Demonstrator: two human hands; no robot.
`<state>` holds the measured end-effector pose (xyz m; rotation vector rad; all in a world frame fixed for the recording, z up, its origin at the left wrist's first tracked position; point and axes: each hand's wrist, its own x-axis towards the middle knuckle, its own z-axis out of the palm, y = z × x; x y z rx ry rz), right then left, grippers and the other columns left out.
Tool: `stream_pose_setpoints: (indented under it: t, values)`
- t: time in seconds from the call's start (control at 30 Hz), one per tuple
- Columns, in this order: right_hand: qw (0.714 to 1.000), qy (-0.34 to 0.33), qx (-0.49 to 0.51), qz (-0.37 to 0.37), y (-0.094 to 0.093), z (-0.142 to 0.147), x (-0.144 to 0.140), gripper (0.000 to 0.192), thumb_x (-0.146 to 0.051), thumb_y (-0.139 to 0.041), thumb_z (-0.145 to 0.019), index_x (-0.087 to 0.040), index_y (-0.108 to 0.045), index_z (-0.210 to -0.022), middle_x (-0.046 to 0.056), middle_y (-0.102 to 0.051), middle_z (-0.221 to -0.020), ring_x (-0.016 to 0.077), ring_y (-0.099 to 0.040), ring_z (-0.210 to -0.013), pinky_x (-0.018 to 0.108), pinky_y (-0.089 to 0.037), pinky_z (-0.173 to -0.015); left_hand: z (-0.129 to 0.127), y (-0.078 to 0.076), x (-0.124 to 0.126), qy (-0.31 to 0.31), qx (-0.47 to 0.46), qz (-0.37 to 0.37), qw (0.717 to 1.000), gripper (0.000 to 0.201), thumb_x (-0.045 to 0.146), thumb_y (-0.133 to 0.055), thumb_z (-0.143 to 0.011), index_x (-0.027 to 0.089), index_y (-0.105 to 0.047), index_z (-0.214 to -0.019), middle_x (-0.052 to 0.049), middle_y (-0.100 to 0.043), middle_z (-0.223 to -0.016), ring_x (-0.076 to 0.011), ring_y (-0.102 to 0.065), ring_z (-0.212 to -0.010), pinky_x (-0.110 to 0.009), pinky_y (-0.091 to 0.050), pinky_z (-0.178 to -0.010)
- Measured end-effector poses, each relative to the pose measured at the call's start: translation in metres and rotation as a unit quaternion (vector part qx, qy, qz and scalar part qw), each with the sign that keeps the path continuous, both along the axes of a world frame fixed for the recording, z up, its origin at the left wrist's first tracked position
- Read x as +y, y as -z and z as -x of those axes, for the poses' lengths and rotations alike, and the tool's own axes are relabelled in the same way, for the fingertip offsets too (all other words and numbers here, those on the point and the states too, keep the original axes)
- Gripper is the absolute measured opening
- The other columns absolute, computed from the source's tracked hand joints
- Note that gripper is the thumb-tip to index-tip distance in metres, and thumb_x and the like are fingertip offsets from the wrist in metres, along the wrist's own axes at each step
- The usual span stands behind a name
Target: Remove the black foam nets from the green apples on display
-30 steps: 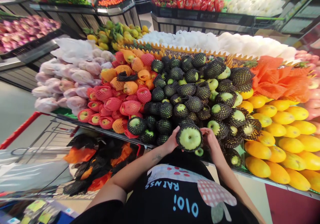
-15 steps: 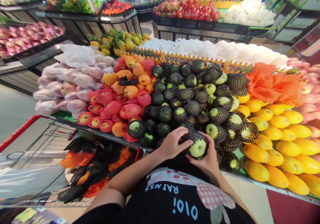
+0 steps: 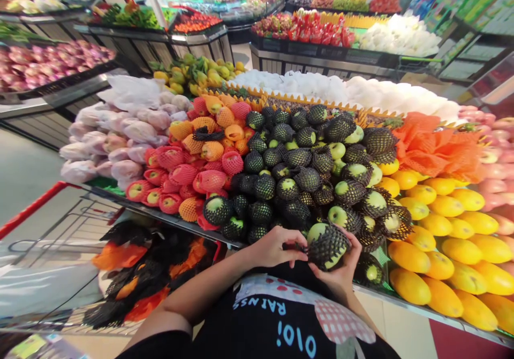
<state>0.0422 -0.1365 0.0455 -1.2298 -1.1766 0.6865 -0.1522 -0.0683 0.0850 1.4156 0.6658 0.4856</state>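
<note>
A green apple point(image 3: 318, 233) in a black foam net point(image 3: 328, 245) is held close to my body, just over the stand's front edge. My right hand point(image 3: 343, 268) cups it from the right and below. At its left side, the thumb and fingers of my left hand point(image 3: 278, 247) pinch the edge of the net. Part of the apple's green skin shows bare at the top left and at the lower right. More netted green apples point(image 3: 287, 185) lie heaped right behind my hands.
Red and orange netted fruit point(image 3: 209, 180) lies left of the apples, wrapped pale fruit point(image 3: 128, 129) beyond. Yellow melons point(image 3: 409, 256) and orange netting point(image 3: 437, 139) are on the right. A shopping cart point(image 3: 52, 220) stands front left, with loose nets point(image 3: 144, 273) heaped beside it, below the stand.
The apple has been turned and lowered slightly toward my body, so the net now covers more of its visible side. My left hand has moved from the apple's top to the net's edge.
</note>
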Motion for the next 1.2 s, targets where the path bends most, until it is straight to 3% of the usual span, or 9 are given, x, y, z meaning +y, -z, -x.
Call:
stream_pose_setpoints:
  t: [0.17, 0.3, 0.43, 0.53, 0.63, 0.73, 0.87, 0.97, 1.2]
  values:
    - [1.000, -0.028, -0.001, -0.014, 0.006, 0.000, -0.002, 0.093, -0.048, -0.086, -0.057, -0.026, -0.037, -0.133, 0.013, -0.049, -0.131, 0.0341, -0.054, -0.121, 0.052, -0.041, -0.104, -0.004, 0.021, 0.010, -0.034, -0.031, 0.110, 0.993, 0.042, 0.050, -0.079, -0.072, 0.014, -0.062, -0.084, 0.000, -0.064, -0.073, -0.0058, -0.047, -0.051, -0.019, -0.037, -0.050]
    - [0.986, 0.004, -0.167, 0.014, 0.007, -0.011, 0.014, 0.086, -0.045, -0.083, -0.063, -0.020, -0.042, -0.134, 0.012, -0.052, -0.126, 0.0300, -0.056, -0.114, 0.048, -0.042, -0.101, -0.001, 0.029, 0.015, -0.110, 0.008, 0.075, 0.991, 0.041, 0.051, -0.075, -0.075, 0.013, -0.064, -0.086, 0.003, -0.058, -0.066, -0.0062, -0.046, -0.052, -0.020, -0.035, -0.050]
    - [0.936, 0.003, -0.352, -0.017, 0.002, -0.028, 0.042, 0.080, -0.052, -0.077, -0.069, -0.016, -0.046, -0.134, 0.015, -0.057, -0.122, 0.0343, -0.058, -0.113, 0.050, -0.045, -0.097, 0.013, 0.032, 0.021, -0.180, 0.019, 0.023, 0.983, 0.039, 0.052, -0.062, -0.086, 0.013, -0.065, -0.088, -0.001, -0.063, -0.075, -0.0066, -0.050, -0.055, -0.020, -0.038, -0.053]
    - [0.883, 0.001, -0.467, -0.041, 0.005, -0.033, 0.064, 0.069, -0.055, -0.062, -0.079, -0.017, -0.047, -0.135, 0.019, -0.057, -0.126, 0.0378, -0.058, -0.113, 0.052, -0.047, -0.092, 0.026, 0.039, 0.024, -0.231, 0.004, 0.007, 0.973, 0.041, 0.053, -0.062, -0.087, 0.012, -0.066, -0.087, -0.001, -0.062, -0.073, -0.0067, -0.050, -0.055, -0.020, -0.037, -0.053]
    - [0.832, 0.017, -0.554, -0.013, 0.015, -0.030, 0.082, 0.063, -0.049, -0.048, -0.083, -0.019, -0.045, -0.139, 0.018, -0.055, -0.131, 0.0401, -0.057, -0.113, 0.054, -0.048, -0.085, 0.037, 0.049, 0.022, -0.266, -0.023, 0.003, 0.964, 0.042, 0.054, -0.062, -0.087, 0.012, -0.065, -0.086, -0.002, -0.063, -0.075, -0.0066, -0.049, -0.054, -0.020, -0.036, -0.053]
    - [0.802, 0.035, -0.596, 0.017, 0.026, -0.029, 0.096, 0.069, -0.049, -0.047, -0.079, -0.022, -0.043, -0.142, 0.017, -0.052, -0.134, 0.0422, -0.052, -0.118, 0.057, -0.047, -0.087, 0.046, 0.058, 0.016, -0.295, -0.038, 0.007, 0.955, 0.043, 0.055, -0.062, -0.086, 0.012, -0.064, -0.084, -0.002, -0.063, -0.075, -0.0063, -0.049, -0.053, -0.020, -0.036, -0.052]
    - [0.788, 0.045, -0.613, 0.032, 0.037, -0.038, 0.110, 0.077, -0.056, -0.054, -0.072, -0.025, -0.043, -0.142, 0.018, -0.036, -0.147, 0.0465, -0.040, -0.130, 0.062, -0.041, -0.095, 0.063, 0.067, 0.008, -0.315, -0.045, 0.021, 0.948, 0.044, 0.057, -0.061, -0.086, 0.012, -0.063, -0.083, -0.002, -0.063, -0.075, -0.0063, -0.048, -0.051, -0.020, -0.035, -0.050]
    - [0.790, 0.024, -0.610, 0.049, 0.039, -0.045, 0.112, 0.085, -0.060, -0.055, -0.072, -0.028, -0.034, -0.148, 0.018, -0.026, -0.154, 0.0474, -0.033, -0.136, 0.064, -0.039, -0.096, 0.082, 0.068, 0.009, -0.326, -0.039, 0.014, 0.945, 0.043, 0.055, -0.060, -0.087, 0.012, -0.063, -0.084, -0.003, -0.064, -0.076, -0.0067, -0.049, -0.052, -0.021, -0.037, -0.051]
    - [0.822, 0.068, -0.563, 0.061, 0.034, -0.016, 0.086, 0.094, -0.062, -0.053, -0.079, -0.024, -0.018, -0.157, 0.021, -0.017, -0.160, 0.0491, -0.024, -0.142, 0.069, -0.033, -0.100, 0.144, 0.048, 0.043, -0.345, 0.033, -0.059, 0.936, 0.034, 0.048, -0.057, -0.091, 0.014, -0.062, -0.085, -0.001, -0.061, -0.074, -0.0084, -0.051, -0.054, -0.021, -0.040, -0.053]
